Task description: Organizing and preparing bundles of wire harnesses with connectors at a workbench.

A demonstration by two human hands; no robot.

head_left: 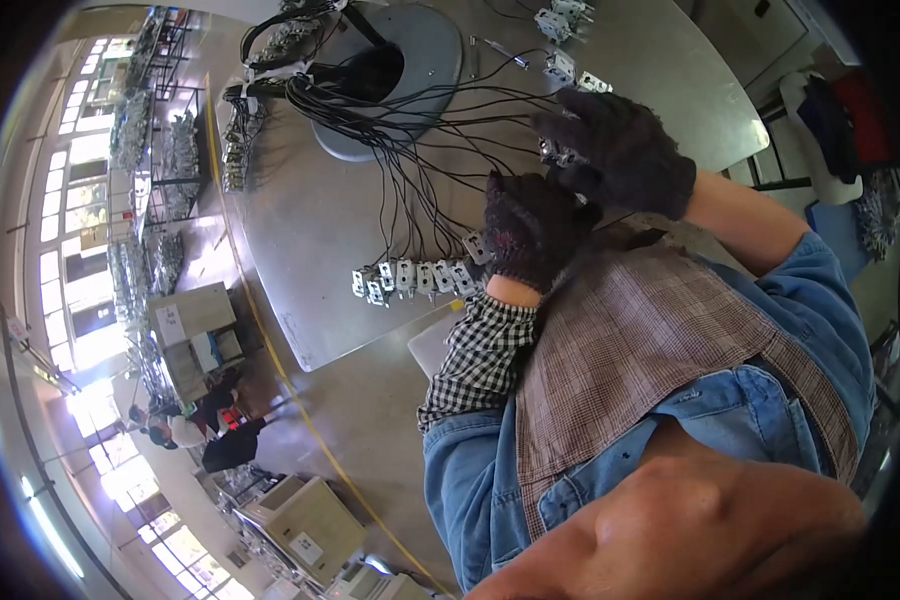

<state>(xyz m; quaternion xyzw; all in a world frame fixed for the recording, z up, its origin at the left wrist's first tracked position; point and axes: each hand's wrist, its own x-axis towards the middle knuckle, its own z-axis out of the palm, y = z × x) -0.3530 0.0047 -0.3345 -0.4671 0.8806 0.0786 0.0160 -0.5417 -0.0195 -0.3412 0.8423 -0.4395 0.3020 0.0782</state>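
Both my hands wear dark knit gloves and meet over the near side of a grey metal table (305,290). My right hand (620,150) curls its fingers round a small silver metal part (558,153) with black cable running to it. Close beside it, my left hand (532,225) has its fingers bent together; whatever they hold is hidden. A row of similar silver metal parts (425,277) on black cables (410,180) lies left of my left hand, its end reaching the glove. More silver parts (562,66) lie beyond my right hand.
The cables gather at a dark stand with a round grey base (435,60). A pen-like tool (505,52) lies near it. Another bundle of parts (235,155) hangs by the table's left edge. A person (195,428), cabinets (195,325) and loaded racks stand across the floor at left.
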